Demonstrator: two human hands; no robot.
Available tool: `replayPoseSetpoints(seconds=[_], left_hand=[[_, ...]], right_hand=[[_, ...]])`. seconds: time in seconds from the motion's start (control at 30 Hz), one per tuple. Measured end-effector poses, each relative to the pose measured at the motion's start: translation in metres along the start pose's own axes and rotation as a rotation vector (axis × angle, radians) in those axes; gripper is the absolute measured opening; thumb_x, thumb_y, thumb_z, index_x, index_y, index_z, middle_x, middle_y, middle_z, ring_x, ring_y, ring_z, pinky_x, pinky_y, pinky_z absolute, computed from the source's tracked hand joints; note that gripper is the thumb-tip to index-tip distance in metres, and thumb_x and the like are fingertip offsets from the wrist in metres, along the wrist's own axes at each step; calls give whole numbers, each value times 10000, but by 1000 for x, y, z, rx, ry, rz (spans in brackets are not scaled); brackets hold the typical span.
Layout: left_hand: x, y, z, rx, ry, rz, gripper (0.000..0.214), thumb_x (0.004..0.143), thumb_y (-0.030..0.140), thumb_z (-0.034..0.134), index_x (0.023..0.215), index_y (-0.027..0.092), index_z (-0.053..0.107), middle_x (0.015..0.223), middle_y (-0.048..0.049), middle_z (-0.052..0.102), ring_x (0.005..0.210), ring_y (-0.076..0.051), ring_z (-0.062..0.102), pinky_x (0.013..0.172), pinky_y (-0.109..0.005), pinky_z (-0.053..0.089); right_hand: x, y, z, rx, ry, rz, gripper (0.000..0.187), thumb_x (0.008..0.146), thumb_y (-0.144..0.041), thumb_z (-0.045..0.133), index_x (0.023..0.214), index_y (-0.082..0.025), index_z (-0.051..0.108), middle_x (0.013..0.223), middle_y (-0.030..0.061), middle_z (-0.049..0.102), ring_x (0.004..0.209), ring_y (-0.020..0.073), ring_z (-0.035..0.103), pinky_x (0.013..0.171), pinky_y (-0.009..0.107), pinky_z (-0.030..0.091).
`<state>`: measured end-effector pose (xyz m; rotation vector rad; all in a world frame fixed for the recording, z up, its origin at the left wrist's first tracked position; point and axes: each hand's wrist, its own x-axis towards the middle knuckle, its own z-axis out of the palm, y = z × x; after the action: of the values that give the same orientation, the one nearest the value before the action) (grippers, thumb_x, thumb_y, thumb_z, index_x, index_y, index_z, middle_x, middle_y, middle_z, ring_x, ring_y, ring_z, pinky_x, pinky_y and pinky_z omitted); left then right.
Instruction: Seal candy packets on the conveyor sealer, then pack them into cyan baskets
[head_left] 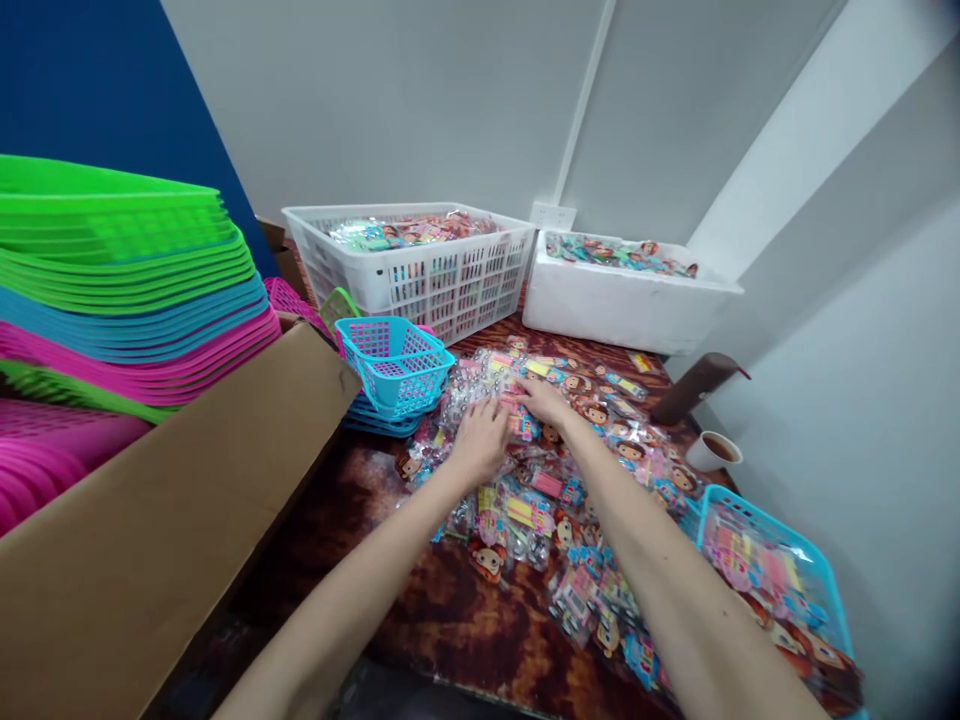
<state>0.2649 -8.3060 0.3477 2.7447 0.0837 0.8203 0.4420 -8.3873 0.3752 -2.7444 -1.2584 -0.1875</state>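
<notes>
A wide heap of small clear plastic packets [544,482] with cartoon-face cards and pink and yellow pieces lies across the table. My left hand [481,440] is at the upper middle of the heap, its fingers bent down onto packets. Just to its right, my right hand [543,400] has its fingers closed at the edge of a pink packet [519,420] lying between both hands. The fingertips are partly lost among the shiny wrappers. Left of the hands stands a small blue plastic basket [397,370], on top of other blue baskets.
Packets fill a white crate [450,275] and a white foam box [622,305] at the back. Stacked coloured baskets [127,290] rise from a cardboard box [180,500] on the left. A cup of brown drink [712,452], a brown bottle [694,388] and a blue packet-filled basket [825,580] stand right.
</notes>
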Motion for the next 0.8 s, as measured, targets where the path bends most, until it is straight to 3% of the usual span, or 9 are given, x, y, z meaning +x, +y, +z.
replayPoseSetpoints(seconds=[0.2, 0.37, 0.57, 0.8], left_hand=[[-11, 2, -3, 102, -29, 37, 333, 869, 137, 532, 1201, 131, 561, 1175, -169, 581, 1115, -315, 499, 1050, -497, 345], [-28, 3, -7, 161, -83, 91, 170, 868, 99, 507, 948, 158, 646, 956, -114, 611, 991, -277, 542, 1070, -456, 323], [-46, -1, -8, 166, -123, 93, 163, 881, 95, 495, 909, 167, 639, 929, -102, 615, 941, -257, 571, 977, -433, 392], [-53, 1, -6, 135, -125, 111, 109, 888, 164, 548, 976, 167, 612, 969, -99, 635, 984, -254, 568, 1050, -444, 345]], right_hand=[[-21, 4, -9, 36, 6, 100, 466, 786, -410, 700, 1201, -211, 628, 1193, 107, 649, 1128, 293, 563, 913, 369, 418], [-45, 4, -13, 88, 105, 185, 416, 801, -445, 672, 1098, -167, 590, 1099, 99, 652, 977, 242, 596, 776, 308, 413], [-68, 7, -10, 110, 167, 200, 336, 816, -457, 669, 975, -171, 595, 995, 78, 651, 891, 227, 590, 699, 287, 377], [-82, -6, -15, 30, 163, 179, 354, 909, -455, 570, 1126, -175, 567, 1150, 121, 636, 1017, 257, 608, 785, 319, 412]])
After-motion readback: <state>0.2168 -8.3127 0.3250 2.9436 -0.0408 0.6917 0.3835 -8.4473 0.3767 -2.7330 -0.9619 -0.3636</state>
